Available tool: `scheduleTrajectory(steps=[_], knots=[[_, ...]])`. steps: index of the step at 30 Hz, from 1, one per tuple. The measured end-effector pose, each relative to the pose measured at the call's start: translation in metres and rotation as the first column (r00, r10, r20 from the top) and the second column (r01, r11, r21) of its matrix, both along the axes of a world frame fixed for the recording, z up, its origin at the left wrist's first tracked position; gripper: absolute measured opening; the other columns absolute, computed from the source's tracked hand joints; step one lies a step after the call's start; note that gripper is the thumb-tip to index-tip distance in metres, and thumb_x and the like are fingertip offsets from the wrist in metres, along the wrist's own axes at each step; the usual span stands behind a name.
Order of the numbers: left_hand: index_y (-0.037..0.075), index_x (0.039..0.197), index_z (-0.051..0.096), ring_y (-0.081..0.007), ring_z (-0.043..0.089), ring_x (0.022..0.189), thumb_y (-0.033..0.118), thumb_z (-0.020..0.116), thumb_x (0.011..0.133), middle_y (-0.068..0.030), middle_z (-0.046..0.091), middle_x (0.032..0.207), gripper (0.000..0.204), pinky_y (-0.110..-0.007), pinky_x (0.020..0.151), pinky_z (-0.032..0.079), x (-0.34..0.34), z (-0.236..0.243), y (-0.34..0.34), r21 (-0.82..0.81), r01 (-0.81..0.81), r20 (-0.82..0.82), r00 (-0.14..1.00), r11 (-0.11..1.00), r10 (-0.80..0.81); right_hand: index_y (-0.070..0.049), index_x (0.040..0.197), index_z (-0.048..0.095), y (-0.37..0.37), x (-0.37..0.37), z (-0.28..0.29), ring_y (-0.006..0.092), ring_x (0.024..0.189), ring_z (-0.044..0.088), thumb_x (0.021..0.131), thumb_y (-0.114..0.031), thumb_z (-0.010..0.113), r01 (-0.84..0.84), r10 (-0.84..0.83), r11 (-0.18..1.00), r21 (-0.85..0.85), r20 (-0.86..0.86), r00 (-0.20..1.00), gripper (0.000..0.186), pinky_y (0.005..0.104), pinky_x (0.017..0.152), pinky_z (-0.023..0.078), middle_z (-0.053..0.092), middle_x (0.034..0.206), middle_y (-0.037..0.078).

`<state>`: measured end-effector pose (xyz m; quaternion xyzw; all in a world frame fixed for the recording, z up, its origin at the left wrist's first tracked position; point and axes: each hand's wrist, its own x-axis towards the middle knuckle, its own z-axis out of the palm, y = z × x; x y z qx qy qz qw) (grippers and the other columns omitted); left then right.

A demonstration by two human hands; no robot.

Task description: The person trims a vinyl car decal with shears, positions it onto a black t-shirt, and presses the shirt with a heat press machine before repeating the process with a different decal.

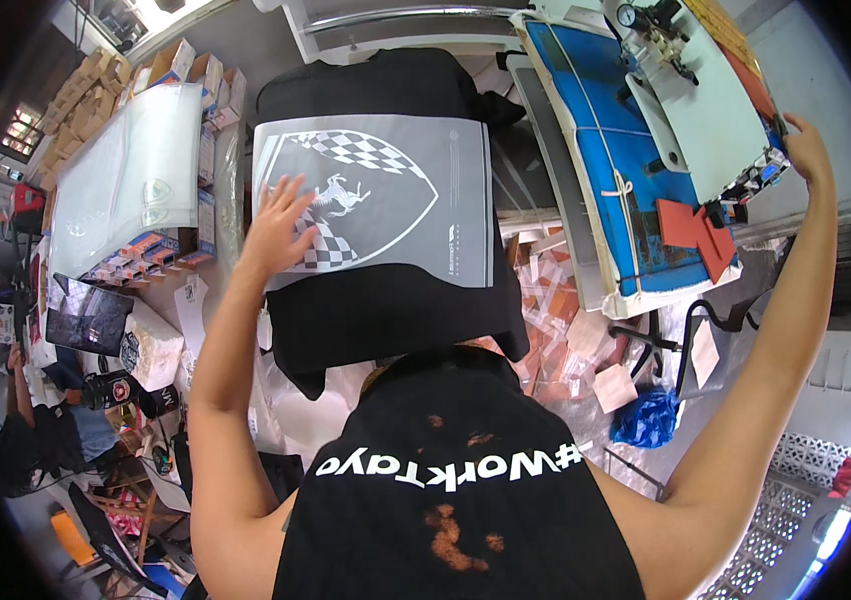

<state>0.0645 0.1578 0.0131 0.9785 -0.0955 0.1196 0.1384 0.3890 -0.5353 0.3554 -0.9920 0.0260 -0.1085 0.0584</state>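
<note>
A black shirt (376,315) is spread over the press bed in front of me. Across it lies a translucent transfer film (466,200), printed in white with a checkered shield and a horse. My left hand (284,228) rests on the film's left part, fingers spread. Off to the right, a heat press head (716,110) stands swung away from the shirt. My right hand (810,150) is at that head's outer edge, its fingers bent round a dark handle (780,124) that is only partly visible.
A stack of clear films (136,170) sits on boxes at the left. Beneath the press head is a blue-covered board (596,110) with a cord and orange pads (696,235). A blue plastic bag (646,418) lies low on the right. Another person's arm (21,385) shows far left.
</note>
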Motion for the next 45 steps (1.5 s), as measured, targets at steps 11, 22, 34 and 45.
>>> scheduleTrajectory(steps=[11, 22, 34, 45], knots=[[0.013, 0.142, 0.051, -0.0350, 0.025, 0.148, 0.049, 0.066, 0.086, -0.0122, 0.039, 0.154, 0.068, -0.058, 0.121, 0.014, -0.006, -0.018, -0.167, -0.034, 0.297, -0.054, 0.953, 0.954, -0.298, -0.008, 0.143, 0.047, 0.131, -0.240, -0.103, 0.0147, 0.093, 0.064, 0.098, -0.003, 0.048, -0.354, 0.293, 0.527, 0.773, 0.226, 0.929, 0.045, 0.0324, 0.087, 0.053, 0.066, 0.105, 0.010], [0.008, 0.092, 0.074, -0.0295, 0.060, 0.119, 0.009, 0.075, 0.079, -0.0039, 0.070, 0.111, 0.013, -0.049, 0.110, 0.044, -0.031, -0.042, -0.185, -0.245, 0.415, 0.278, 0.896, 0.876, -0.346, -0.003, 0.138, 0.046, 0.211, -0.449, -0.359, 0.0140, 0.083, 0.062, 0.097, -0.020, 0.066, 0.531, 0.388, -0.081, 0.843, -0.465, 0.796, 0.048, 0.0302, 0.072, 0.057, 0.058, 0.097, 0.005], [0.009, 0.095, 0.072, -0.0261, 0.059, 0.119, 0.010, 0.080, 0.075, -0.0024, 0.066, 0.113, 0.021, -0.052, 0.109, 0.043, -0.031, -0.045, -0.201, -0.271, 0.361, 0.328, 0.906, 0.892, -0.268, -0.002, 0.141, 0.044, 0.275, -0.437, -0.353, 0.0126, 0.081, 0.062, 0.100, -0.022, 0.062, 0.531, 0.524, 0.040, 0.846, -0.470, 0.710, 0.049, 0.0286, 0.070, 0.056, 0.061, 0.094, 0.004], [0.011, 0.120, 0.066, -0.0338, 0.047, 0.135, 0.016, 0.062, 0.091, -0.0095, 0.059, 0.135, 0.030, -0.062, 0.117, 0.021, -0.020, -0.006, -0.105, -0.060, 0.139, 0.211, 0.970, 0.988, -0.123, -0.003, 0.138, 0.048, 0.255, -0.433, -0.349, 0.0116, 0.078, 0.061, 0.099, -0.022, 0.063, 0.537, 0.470, 0.051, 0.842, -0.495, 0.731, 0.046, 0.0273, 0.068, 0.054, 0.060, 0.093, 0.005]])
